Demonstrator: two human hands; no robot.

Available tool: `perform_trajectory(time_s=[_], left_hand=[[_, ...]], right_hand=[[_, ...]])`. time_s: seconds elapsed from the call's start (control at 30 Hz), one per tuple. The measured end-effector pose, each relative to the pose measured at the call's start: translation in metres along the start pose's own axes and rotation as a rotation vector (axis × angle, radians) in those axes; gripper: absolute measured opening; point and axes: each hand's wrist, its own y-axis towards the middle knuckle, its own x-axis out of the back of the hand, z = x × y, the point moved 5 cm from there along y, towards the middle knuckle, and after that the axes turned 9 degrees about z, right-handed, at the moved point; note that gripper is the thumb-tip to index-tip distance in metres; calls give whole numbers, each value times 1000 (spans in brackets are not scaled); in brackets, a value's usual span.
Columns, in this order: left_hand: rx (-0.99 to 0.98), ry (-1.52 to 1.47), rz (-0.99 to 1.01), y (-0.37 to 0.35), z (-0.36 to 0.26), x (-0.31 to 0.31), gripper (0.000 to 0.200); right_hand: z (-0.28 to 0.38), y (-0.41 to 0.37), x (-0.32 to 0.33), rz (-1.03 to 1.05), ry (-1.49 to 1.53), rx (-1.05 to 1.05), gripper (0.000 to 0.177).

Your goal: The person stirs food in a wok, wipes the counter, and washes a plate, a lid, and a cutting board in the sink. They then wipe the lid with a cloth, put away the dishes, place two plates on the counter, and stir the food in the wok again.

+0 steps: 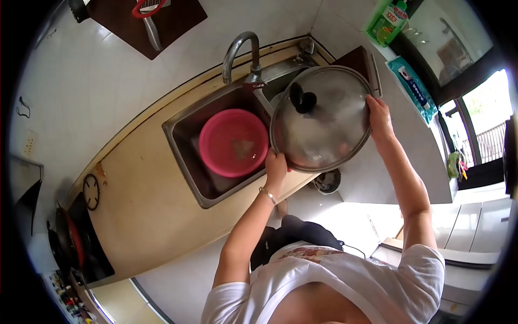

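Shiny metal makes up the big round pot lid point(324, 129), which has a black knob point(302, 98) near its top. The lid is up in the air, tipped on a slant, over the right end of the steel sink point(181, 135). The left hand point(276, 166) has the lid's lower left edge, with its fingers curled tight around the rim. The right hand point(379, 117) has the far right edge, and its fingers are wrapped over the rim too. A thin bracelet point(268, 195) sits on the left wrist. Down in the sink is a pink basin point(233, 141) with a little water in it. The lid's left edge comes right up to the basin's right edge in this view, but the lid is higher up. The curved tap point(240, 51) stands behind the sink, near the lid's top left edge and not touching it. A dark tray point(353, 56) peeks out behind the lid's top right edge. The cream counter point(135, 200) runs a long way left from the sink to a black stove point(81, 243). A green bottle point(388, 21) stands on the ledge at the far right, well apart from the lid. A dark board point(124, 24) with a red-handled tool point(148, 11) is far behind the tap.
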Motion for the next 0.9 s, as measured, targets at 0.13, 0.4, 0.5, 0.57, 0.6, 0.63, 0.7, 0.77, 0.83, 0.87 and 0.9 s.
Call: perform_trajectory(time_s=[0.13,0.4,0.5,0.57,0.6,0.63,0.7,0.77,0.83,0.87,0.9], left_hand=[[27,117,-50,33,-9,-19,21],[33,349,-75,96,11,-15,22],[-19,428,-167,103,17,-15,22],[-7,510,-188,96,6,-18,22],[-13,602,-178,100,9,-18,26],[-4,601,-193,105,19,-18,26],[-81,597,-200,110,22,-20,30],[-55,632,-162,105,20,-19,31],[-112,710,-234,101,15,-15,27],[-109,711,-242,100,15,-8,27],[-160,811,-346,97,13,5,25]], right_hand=[[3,38,7,-16,-4,-8,29],[-27,125,1,-22,-107,-48,29],[-34,139,-8,-42,-162,-129,35],[-30,134,-18,-19,-161,-158,39],[-31,137,-21,2,-163,-164,39],[-32,140,-20,0,-176,-156,42],[-37,149,-22,11,-191,-148,44],[-40,154,-19,-79,-231,-74,40],[-41,156,-23,-77,-225,-85,42],[-42,157,-26,-58,-246,-85,44],[-44,158,-28,-41,-267,-86,45]])
